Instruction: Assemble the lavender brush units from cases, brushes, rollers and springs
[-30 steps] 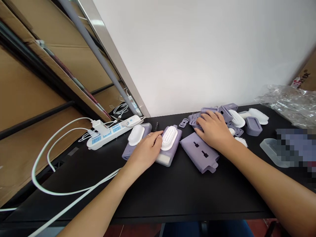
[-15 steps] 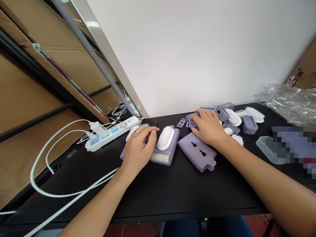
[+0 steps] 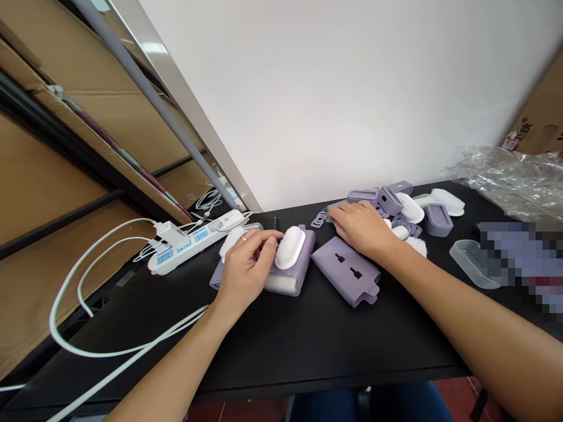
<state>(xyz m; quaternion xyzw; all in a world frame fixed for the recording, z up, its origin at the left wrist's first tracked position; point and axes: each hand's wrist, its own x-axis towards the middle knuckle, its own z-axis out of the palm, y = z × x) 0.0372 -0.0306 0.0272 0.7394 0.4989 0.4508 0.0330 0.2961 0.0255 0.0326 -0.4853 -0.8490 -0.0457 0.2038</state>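
My left hand [image 3: 246,258] is bent beside a white bristled brush head [image 3: 291,247] that lies on a purple case with a translucent end [image 3: 303,266]. Its thumb and index finger come together near the brush's left edge; anything between them is too small to make out. Under and behind this hand are another purple case [image 3: 215,276] and a white fluffy piece [image 3: 229,241]. My right hand [image 3: 363,225] reaches into a pile of purple parts, its fingers curled down over a flat purple slotted piece [image 3: 319,220]. Nearer me lies a purple sleeve with two keyhole slots [image 3: 347,269].
A power strip [image 3: 197,240] with white cables [image 3: 55,299] is at the left. Purple blocks [image 3: 438,220], white brush heads [image 3: 447,202] and a translucent cover [image 3: 472,264] lie at the right. Crumpled clear plastic [image 3: 514,179] and a cardboard box [image 3: 543,111] stand beyond. A dark spring [image 3: 275,223] lies behind.
My right hand has drawn its fingers lower and tighter over the purple pieces. My left fingertips have come closer to the white brush head. The view has shifted slightly.
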